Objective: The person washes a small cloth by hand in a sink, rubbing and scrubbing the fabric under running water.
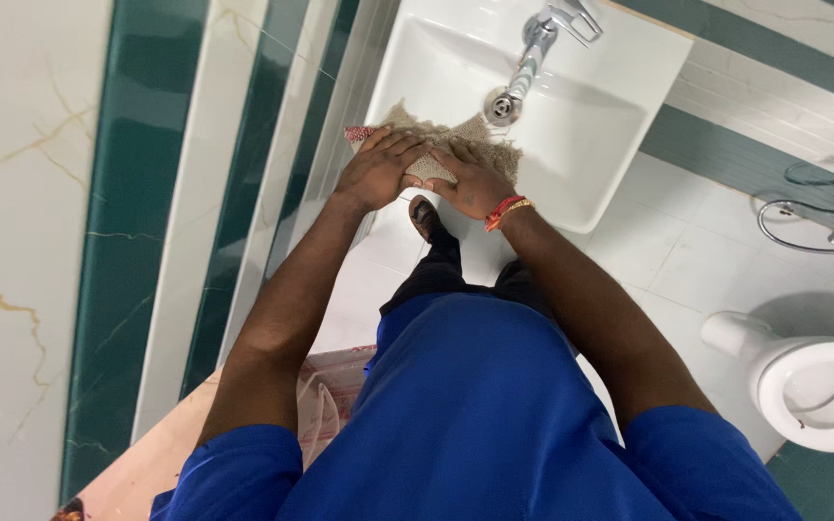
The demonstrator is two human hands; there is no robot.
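Head view, looking straight down. Both forearms are reaching forward from the blue short sleeves and converging over the near rim of a white wash basin [620, 72]. The left hand [375, 172] is lying palm-down, fingers spread and pointing right, pressing on a beige, coarse-textured cloth [480, 135]. The right hand [472, 181] is lying palm-down beside it, fingers pointing left and meeting those of the left hand over the middle of the cloth. Neither hand is closing around the cloth; both are resting flat and open upon it. The right wrist is wearing a red and gold band [506, 211].

The cloth is draping over the basin's front edge, part inside the bowl just below the drain [503, 105], with a reddish corner showing at its left end. A chrome tap [544, 37] is projecting over the bowl above the drain.

The hands are covering the centre of the cloth, so its full outline is hidden. The palms cannot be seen. A dark shoe [426, 217] is showing below the hands; the body is hiding the other foot. A white toilet [813, 386] is being cut off at the right edge, and a hose fitting [827, 227] above it is only partly in frame.
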